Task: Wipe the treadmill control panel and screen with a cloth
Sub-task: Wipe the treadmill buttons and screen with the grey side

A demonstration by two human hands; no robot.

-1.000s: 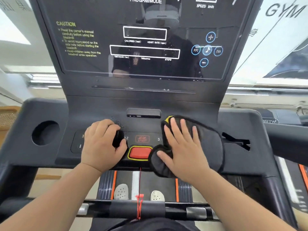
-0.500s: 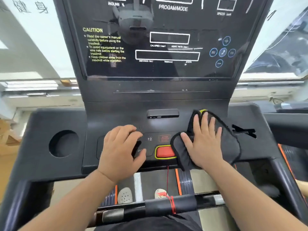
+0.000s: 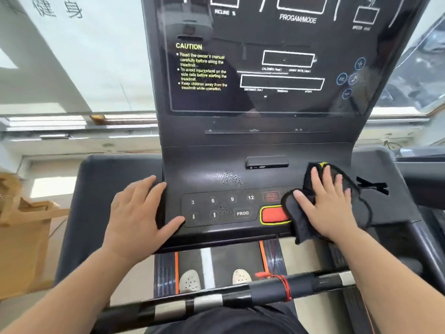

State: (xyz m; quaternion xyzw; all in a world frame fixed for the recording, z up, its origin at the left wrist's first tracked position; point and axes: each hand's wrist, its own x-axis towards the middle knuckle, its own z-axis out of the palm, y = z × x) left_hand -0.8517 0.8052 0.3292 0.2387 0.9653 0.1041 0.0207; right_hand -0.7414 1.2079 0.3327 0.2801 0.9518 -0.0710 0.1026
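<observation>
The treadmill's dark control panel [image 3: 224,208] lies in front of me, with number keys, a PROG key and a red stop button [image 3: 272,214]. Above it rises the glossy black screen [image 3: 277,68] with yellow caution text. My right hand [image 3: 327,208] lies flat on a black cloth [image 3: 356,201] with a yellow tag, pressing it onto the panel's right part; the cloth's edge overlaps the red button. My left hand [image 3: 142,213] rests flat, fingers apart, on the console left of the keys, holding nothing.
A black handlebar [image 3: 216,300] with silver grips and a red cord crosses near my body. Below it are the belt and my two light shoes [image 3: 190,280]. A brown cardboard box [image 3: 24,232] stands at the left. Windows lie behind the console.
My left hand slid left off the keypad, so the number keys and a wet spray patch now show. My right hand and the cloth stay on the panel's right side. The view has swung left.
</observation>
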